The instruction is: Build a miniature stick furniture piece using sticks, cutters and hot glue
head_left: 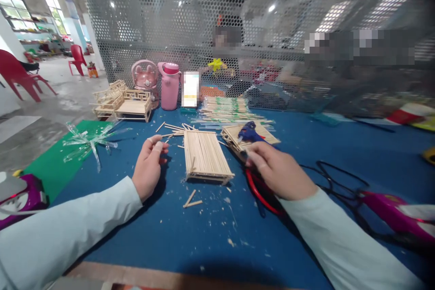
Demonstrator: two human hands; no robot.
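Note:
My left hand (149, 166) is closed, thumb against fingers, left of a small slatted wooden platform (206, 153). Thin wooden sticks (177, 130) lie by its fingertips; whether one is pinched there I cannot tell. On the platform's near end a short stick stands up at a slant. My right hand (277, 170) is closed around a small dark thing too blurred to name. Just beyond it, a blue glue gun (248, 131) rests on a second slatted wooden piece (268, 133). Red-handled tool parts (260, 192) show beneath the right hand.
Finished-looking miniature wooden furniture (132, 105), a pink bottle (170, 86) and a lit phone (190, 89) stand at the back. Bundled sticks (224, 108) lie behind the platform. Clear glue strips (93, 138) lie left, black cables (335, 176) and a purple device (390, 208) right. Perforated metal screens the far side.

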